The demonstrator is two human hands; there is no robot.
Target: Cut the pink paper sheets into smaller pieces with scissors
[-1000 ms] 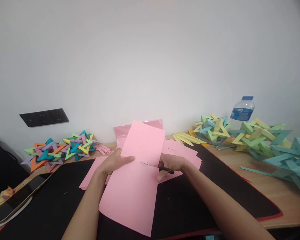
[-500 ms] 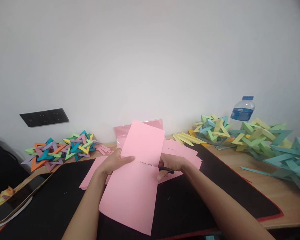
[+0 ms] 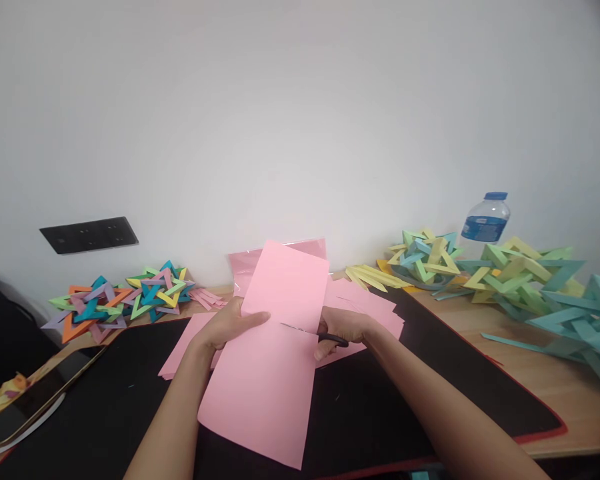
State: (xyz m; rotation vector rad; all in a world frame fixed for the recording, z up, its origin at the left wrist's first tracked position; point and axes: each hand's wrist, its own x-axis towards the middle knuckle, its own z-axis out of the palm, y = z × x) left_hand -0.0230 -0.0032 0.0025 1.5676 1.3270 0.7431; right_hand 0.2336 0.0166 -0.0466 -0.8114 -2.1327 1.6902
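Note:
A pink sheet of paper [image 3: 265,393] is held up and tilted above the black mat. My left hand [image 3: 231,325] grips its left edge, thumb on the near face and fingers hidden behind. In my right hand [image 3: 344,327] is a pair of scissors [image 3: 334,339] with black handles. Their blade lies across the sheet from its right edge, about midway along its length, pointing left toward my left thumb. More pink sheets [image 3: 365,303] lie on the mat behind my right hand, and a pink stack [image 3: 180,343] sits behind my left forearm.
Folded paper stars [image 3: 160,290] stand at the back left, near pink strips [image 3: 207,297]. Yellow strips [image 3: 375,276], green and blue paper models [image 3: 520,273] and a water bottle [image 3: 486,219] are at the right. A phone [image 3: 40,397] lies left on the black mat [image 3: 380,413].

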